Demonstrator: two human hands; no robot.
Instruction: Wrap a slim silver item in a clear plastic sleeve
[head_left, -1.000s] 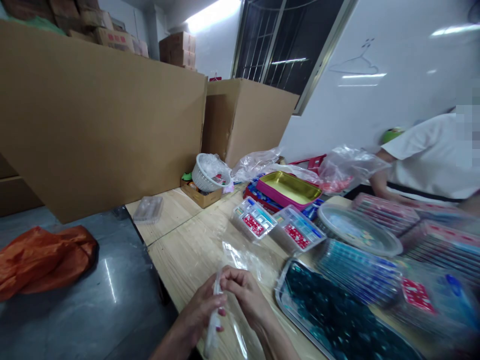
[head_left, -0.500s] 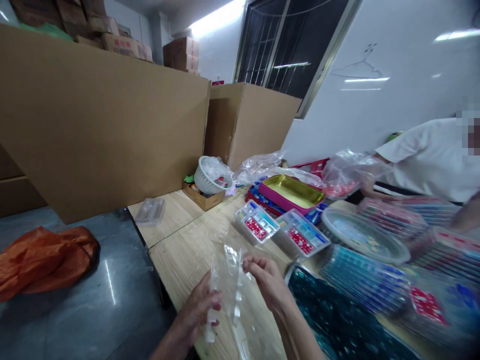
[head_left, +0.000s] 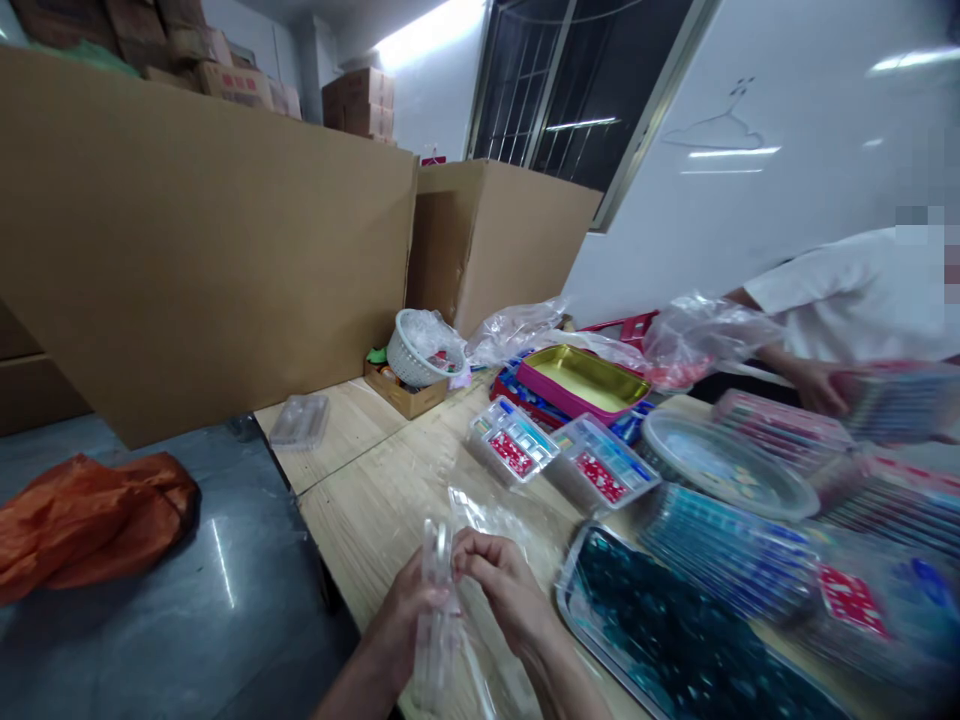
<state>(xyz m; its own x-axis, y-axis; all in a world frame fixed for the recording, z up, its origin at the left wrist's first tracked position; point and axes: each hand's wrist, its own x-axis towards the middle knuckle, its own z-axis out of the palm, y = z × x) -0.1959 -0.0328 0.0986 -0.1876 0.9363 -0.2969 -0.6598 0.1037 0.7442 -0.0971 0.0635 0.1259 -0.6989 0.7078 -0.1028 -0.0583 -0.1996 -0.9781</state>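
Note:
Near the table's front edge, my left hand [head_left: 401,610] grips a clear plastic case [head_left: 431,650], held on edge with its narrow side up. My right hand [head_left: 504,590] is closed, thumb and fingertips pinched at the upper right edge of that case. Whether the pinch is on the case itself or on thin plastic beside it, I cannot tell. Clear plastic film [head_left: 517,525] lies on the table behind and under my right hand. To the right of that hand is a metal tray [head_left: 568,590] of dark teal glossy pieces.
Two filled clear boxes [head_left: 514,440] with red patterned labels stand beyond my hands. Behind them is a pink-and-gold tray [head_left: 581,385]. A basket [head_left: 420,352], stacked packs [head_left: 731,550] and an oval tub [head_left: 724,465] surround them. At right, a co-worker's hand [head_left: 821,388] holds a pack. Cardboard [head_left: 225,270] walls the left.
My right hand has moved left, up against the case in my left hand; the gap between them has closed. The co-worker has lifted a pack at the right.

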